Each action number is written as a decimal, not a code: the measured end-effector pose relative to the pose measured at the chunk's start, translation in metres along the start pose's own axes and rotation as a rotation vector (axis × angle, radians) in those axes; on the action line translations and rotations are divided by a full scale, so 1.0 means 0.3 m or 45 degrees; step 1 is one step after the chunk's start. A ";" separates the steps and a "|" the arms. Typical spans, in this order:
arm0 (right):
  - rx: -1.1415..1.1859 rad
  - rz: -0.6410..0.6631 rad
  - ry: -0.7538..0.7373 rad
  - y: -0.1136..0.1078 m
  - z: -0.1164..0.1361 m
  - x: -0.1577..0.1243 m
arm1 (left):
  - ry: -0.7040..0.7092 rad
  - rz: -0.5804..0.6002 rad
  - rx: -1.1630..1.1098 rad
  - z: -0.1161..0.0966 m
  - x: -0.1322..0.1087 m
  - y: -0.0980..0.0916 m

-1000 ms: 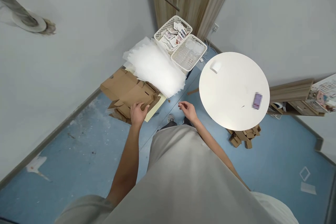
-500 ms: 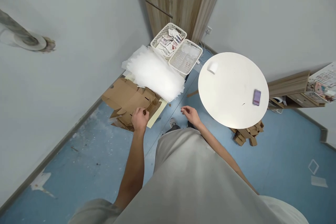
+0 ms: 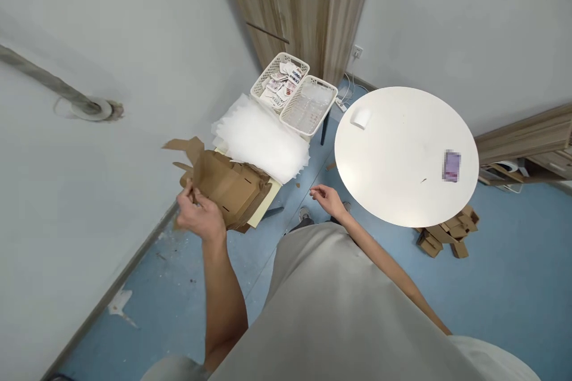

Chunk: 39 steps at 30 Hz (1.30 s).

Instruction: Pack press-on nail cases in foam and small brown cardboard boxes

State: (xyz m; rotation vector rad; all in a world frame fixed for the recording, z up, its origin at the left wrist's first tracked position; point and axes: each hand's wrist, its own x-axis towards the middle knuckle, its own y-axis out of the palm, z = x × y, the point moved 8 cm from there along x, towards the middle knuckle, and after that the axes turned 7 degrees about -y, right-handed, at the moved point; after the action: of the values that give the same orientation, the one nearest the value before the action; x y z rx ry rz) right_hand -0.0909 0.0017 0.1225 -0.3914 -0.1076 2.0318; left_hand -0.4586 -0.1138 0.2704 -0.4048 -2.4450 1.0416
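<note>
On blue floor (image 3: 513, 268), a round white table (image 3: 402, 149) stands at two o'clock; at ten, creased brown cardboard (image 3: 195, 152) flares, pinched by the left hand (image 3: 202, 214), the right hand (image 3: 328, 199) loosely half-open.

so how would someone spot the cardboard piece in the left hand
Start at the round white table and look left to the spread of white sheets. Just nearer the person lies a brown cardboard pile. The cardboard piece in the left hand stands out by its raised end and jutting flaps; the pile lies lower.
</note>
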 end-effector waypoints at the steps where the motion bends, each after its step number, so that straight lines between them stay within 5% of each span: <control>1: 0.019 -0.016 -0.003 -0.036 -0.005 0.001 | 0.026 -0.038 -0.017 -0.054 -0.006 -0.013; 4: 0.116 -0.102 -0.024 -0.172 -0.014 0.009 | 0.186 -0.051 -0.104 -0.249 -0.067 0.005; 6: 0.223 -0.172 -0.059 -0.280 -0.010 0.016 | 0.365 0.066 -0.179 -0.406 -0.154 0.077; 12: 0.461 -0.445 -0.109 -0.654 -0.007 -0.029 | 0.872 0.690 -0.321 -0.853 -0.599 0.448; 17: 0.517 -0.714 -0.003 -0.925 -0.137 -0.160 | 1.289 1.124 -0.437 -1.079 -0.991 0.725; 22: 0.575 -0.938 0.184 -1.039 -0.397 -0.276 | 1.564 1.547 -0.404 -1.105 -1.311 0.992; 29: 0.367 -1.226 0.702 -1.048 -0.742 -0.446 | 1.733 2.003 0.122 -0.898 -1.617 1.298; 32: 0.134 -1.256 0.664 -1.064 -0.754 -0.463 | 1.709 2.070 0.239 -0.812 -1.663 1.337; 35: 0.005 -1.087 0.525 -1.056 -0.728 -0.383 | 1.617 2.107 0.155 -0.786 -1.665 1.339; 39: -0.117 -0.848 0.510 -1.039 -0.730 -0.223 | 1.150 1.855 -0.037 -0.849 -1.527 1.411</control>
State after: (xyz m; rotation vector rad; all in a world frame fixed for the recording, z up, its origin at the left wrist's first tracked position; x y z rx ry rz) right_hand 0.2712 0.0720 0.0064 -0.7079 -0.0708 1.2711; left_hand 0.1015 0.1271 -0.0163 -2.2227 -1.0894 0.8731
